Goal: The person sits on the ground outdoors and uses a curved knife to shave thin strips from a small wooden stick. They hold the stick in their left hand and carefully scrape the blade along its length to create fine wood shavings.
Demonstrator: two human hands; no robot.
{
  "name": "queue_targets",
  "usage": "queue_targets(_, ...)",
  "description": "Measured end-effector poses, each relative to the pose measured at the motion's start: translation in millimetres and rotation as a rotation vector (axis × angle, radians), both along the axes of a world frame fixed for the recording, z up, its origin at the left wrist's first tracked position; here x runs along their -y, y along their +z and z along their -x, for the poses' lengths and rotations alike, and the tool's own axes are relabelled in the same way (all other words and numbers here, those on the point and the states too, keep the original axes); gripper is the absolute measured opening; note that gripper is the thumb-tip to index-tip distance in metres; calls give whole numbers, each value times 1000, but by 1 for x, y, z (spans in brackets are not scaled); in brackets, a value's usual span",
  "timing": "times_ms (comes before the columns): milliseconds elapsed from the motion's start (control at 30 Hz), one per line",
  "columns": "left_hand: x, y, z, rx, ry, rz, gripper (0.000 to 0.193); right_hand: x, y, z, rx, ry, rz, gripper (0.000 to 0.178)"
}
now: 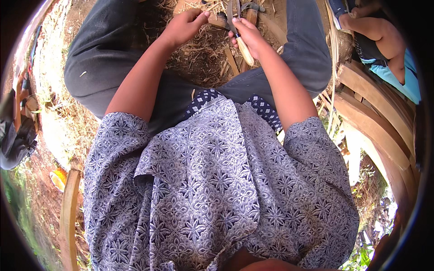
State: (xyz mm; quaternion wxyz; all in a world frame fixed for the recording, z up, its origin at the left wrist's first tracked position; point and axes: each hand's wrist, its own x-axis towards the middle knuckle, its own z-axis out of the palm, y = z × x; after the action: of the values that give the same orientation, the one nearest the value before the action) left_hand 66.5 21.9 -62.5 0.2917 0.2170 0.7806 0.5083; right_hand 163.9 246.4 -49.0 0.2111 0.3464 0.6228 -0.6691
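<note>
My right hand (pixel 250 38) is closed around a knife (pixel 245 50). Its pale wooden handle slants down out of my palm, and the narrow metal blade points up toward the top edge. To the left, my left hand (pixel 186 26) is curled with thumb and forefinger together; whatever they may pinch is too small to make out. Both hands are held apart over the ground between my bent legs. A hammer (pixel 251 11) with a dark metal head lies just beyond my right hand. Wood shavings (pixel 212 40) cover the soil below.
Long curved timber pieces (pixel 375 122) are stacked at my right. Another person's bare limb (pixel 384 34) and turquoise cloth show at the upper right. At far left lies a dark bag-like bundle (pixel 18 142). A plank (pixel 69 217) stands out at the lower left.
</note>
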Motion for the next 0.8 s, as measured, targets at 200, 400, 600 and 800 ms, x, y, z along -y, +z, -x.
queue_targets(200, 66, 98, 30, 585, 326, -925, 37, -17, -18, -33, 66, -107, 60, 38)
queue_targets(400, 118, 152, -2, 608, 655, -954, 38, 1, -51, -21, 152, 39, 81, 39)
queue_targets(600, 118, 161, -31, 462, 715, -912, 26, 32, -6, -5, -45, 208, 69, 41)
queue_targets(800, 103, 161, -34, 476, 542, -991, 21, 41, 128, -12, -448, 479, 278, 35)
